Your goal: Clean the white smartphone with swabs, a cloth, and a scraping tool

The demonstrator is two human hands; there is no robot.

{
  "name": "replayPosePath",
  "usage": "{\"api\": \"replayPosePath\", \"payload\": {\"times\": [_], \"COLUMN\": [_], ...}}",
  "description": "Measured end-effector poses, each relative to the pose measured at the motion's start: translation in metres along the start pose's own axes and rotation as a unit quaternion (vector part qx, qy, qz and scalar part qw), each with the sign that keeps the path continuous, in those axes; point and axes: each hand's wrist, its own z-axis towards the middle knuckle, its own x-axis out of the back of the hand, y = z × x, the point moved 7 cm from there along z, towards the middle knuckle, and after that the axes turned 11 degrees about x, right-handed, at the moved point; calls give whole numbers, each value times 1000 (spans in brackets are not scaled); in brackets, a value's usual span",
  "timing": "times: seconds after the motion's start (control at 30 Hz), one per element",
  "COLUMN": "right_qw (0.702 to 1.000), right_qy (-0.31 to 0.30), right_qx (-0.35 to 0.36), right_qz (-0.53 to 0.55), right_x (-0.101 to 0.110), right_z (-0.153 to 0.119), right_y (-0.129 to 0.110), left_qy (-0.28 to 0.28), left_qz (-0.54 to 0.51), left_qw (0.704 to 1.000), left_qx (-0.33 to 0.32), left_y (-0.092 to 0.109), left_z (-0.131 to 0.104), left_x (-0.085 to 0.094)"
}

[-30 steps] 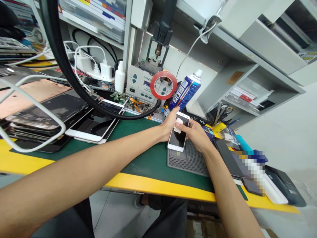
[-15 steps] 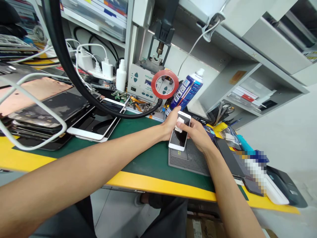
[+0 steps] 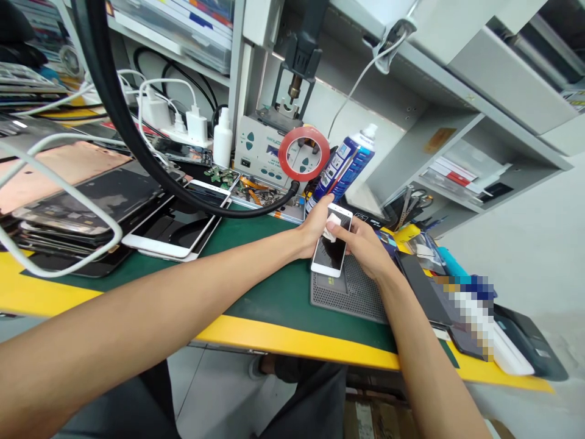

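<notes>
A white-framed smartphone with a dark, reflective screen is tilted above the grey textured mat. Along its left edge, my left hand grips it, thumb toward the top. On the screen's upper half, a small white wipe, perhaps tissue or cloth, is pressed under the thumb of my right hand. The other right fingers curl behind the phone's right edge, mostly hidden. Just behind the phone stands a blue spray can, leaning right.
A thick black flexible arm arcs over the bench to a red ring. At left are stacked phone screens and white-framed panels. Behind stand a white bottle and a grey control unit. Scissors sit right.
The thumb and white wipe have shifted very slightly on the phone's screen. Both hands keep their hold, and the phone stays nearly in place.
</notes>
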Motion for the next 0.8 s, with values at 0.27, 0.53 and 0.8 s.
{"api": "replayPosePath", "payload": {"times": [0.27,0.53,0.8], "right_qw": [999,996,970], "right_qy": [40,32,39], "right_qx": [-16,-33,-51], "right_qz": [14,73,234], "right_x": [5,5,1], "right_z": [2,4,1], "right_y": [11,13,9], "left_qy": [-6,-17,20], "left_qz": [-27,-39,-27], "left_qw": [1000,999,998], "left_qx": [-3,15,44], "left_y": [-1,0,2], "left_z": [-2,0,-9], "left_x": [-3,2,-2]}}
